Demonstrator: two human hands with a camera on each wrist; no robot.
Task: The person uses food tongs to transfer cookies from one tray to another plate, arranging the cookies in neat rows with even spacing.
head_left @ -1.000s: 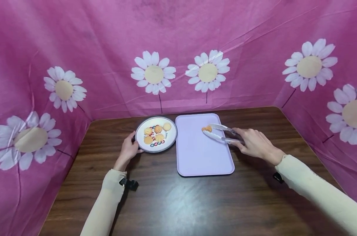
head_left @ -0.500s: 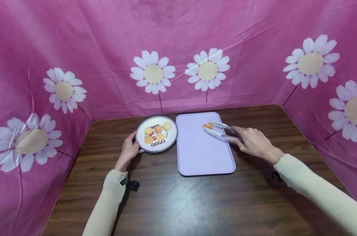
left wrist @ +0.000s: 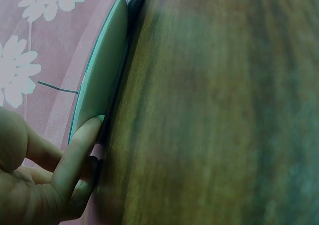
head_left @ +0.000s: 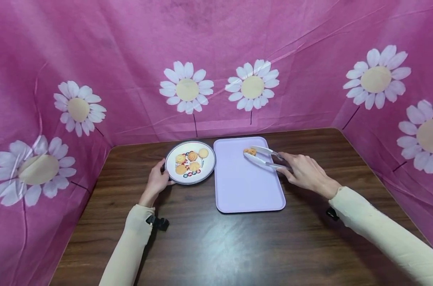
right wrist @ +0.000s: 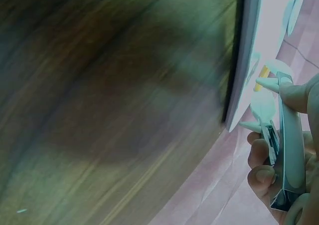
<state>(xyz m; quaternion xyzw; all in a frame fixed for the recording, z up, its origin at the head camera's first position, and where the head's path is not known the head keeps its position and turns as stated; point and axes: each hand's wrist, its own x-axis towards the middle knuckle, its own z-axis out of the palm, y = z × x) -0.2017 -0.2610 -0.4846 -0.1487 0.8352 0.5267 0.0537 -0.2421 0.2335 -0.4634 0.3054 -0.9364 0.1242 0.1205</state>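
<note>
On the left, my left hand [head_left: 157, 180] grips the edge of a round white dark-rimmed plate [head_left: 208, 169], thumb and fingers at its rim; the left wrist view shows the plate [left wrist: 102, 70] edge-on. Several pale cookies [head_left: 193, 167] lie on it. My right hand [head_left: 307, 174] holds metal tongs [head_left: 261, 161] over a lilac tray [head_left: 246, 194]. Their spread tips lie at either side of a small golden-brown cookie [head_left: 249, 152] on the tray; whether both touch it cannot be told. Fingers and thumb wrap the tongs [right wrist: 291, 150] in the right wrist view.
Plate and tray sit side by side near the back of a dark wooden table [head_left: 187, 246]. A pink cloth [head_left: 216, 31] with large daisies rises behind and at both sides. A black strap device [head_left: 159, 223] is on the left wrist.
The tongs have shifted slightly left and away from me across the tray. The cookie between their tips has turned and moved a little farther back. Left hand and plate stay put.
</note>
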